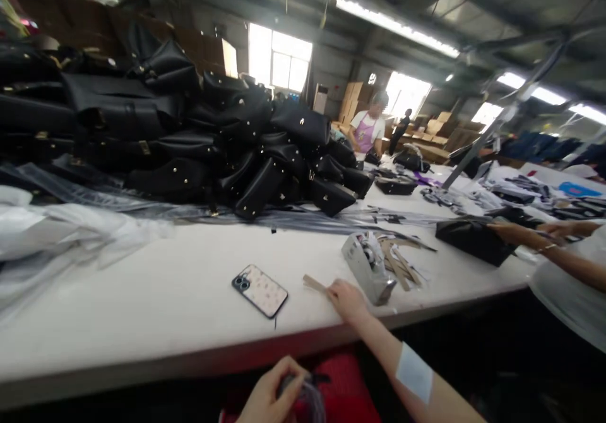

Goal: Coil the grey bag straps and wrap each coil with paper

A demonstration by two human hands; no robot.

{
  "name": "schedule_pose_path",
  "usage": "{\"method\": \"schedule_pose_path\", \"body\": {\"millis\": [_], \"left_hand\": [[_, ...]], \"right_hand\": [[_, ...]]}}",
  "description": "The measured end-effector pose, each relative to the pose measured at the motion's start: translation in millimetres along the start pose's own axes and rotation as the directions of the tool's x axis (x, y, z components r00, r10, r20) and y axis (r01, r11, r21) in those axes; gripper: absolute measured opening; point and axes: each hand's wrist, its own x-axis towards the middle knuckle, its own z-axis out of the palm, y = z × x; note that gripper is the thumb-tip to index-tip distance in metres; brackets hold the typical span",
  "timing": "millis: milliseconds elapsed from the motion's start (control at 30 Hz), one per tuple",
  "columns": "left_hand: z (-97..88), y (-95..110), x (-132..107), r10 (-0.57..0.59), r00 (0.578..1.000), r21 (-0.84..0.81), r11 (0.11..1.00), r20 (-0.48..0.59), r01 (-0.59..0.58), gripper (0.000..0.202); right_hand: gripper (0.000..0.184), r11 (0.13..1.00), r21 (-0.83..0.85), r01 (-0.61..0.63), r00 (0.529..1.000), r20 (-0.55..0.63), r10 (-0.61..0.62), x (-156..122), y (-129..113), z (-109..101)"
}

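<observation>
My right hand [348, 300] reaches onto the white table [165, 297], its fingers curled down on the end of a short tan strip [314, 282]. It lies just in front of a grey tape dispenser [370, 265]. My left hand [272, 393] is low, below the table edge, over something red [345, 388] in my lap. Its fingers are closed round a dark, blurred object that I cannot make out. A phone [260, 291] lies face down on the table, left of my right hand.
A big pile of black handbags [199, 139] fills the back left, with clear plastic sheeting [61, 233] in front. Tan strips [402, 262] lie by the dispenser. At the right a co-worker's hands [530, 233] handle a black bag [473, 240]. Another person [369, 129] stands far back.
</observation>
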Motion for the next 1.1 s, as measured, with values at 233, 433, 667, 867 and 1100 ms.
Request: {"method": "schedule_pose_path", "body": {"millis": [233,433,667,867,1100], "left_hand": [[-2.7,-4,-5,-0.042,0.999,-0.154,0.987,0.027,0.046,0.042],[-5.8,-11,0,-0.127,0.99,-0.386,0.911,0.065,0.143,0.049],[-2.8,-5,4,-0.001,0.997,-0.196,0.981,0.078,0.016,0.037],[-2.8,-6,4,-0.009,0.999,-0.045,0.999,-0.035,0.008,0.025],[3.0,6,4,0.049,0.999,0.091,0.995,-0.014,-0.047,0.027]], "right_hand": [[0.032,0.984,0.169,0.054,0.998,0.0,-0.055,-34,-15,-37],[0.034,0.884,0.31,0.35,0.817,0.361,-0.45,-97,-63,-77],[0.03,0.864,-0.074,0.498,0.785,0.462,-0.413,-109,-92,-39],[0.021,0.912,0.077,0.402,0.813,0.428,-0.394,-96,-75,-35],[0.021,0.822,0.569,0.016,0.893,0.361,-0.267,-82,-49,-27]]}}
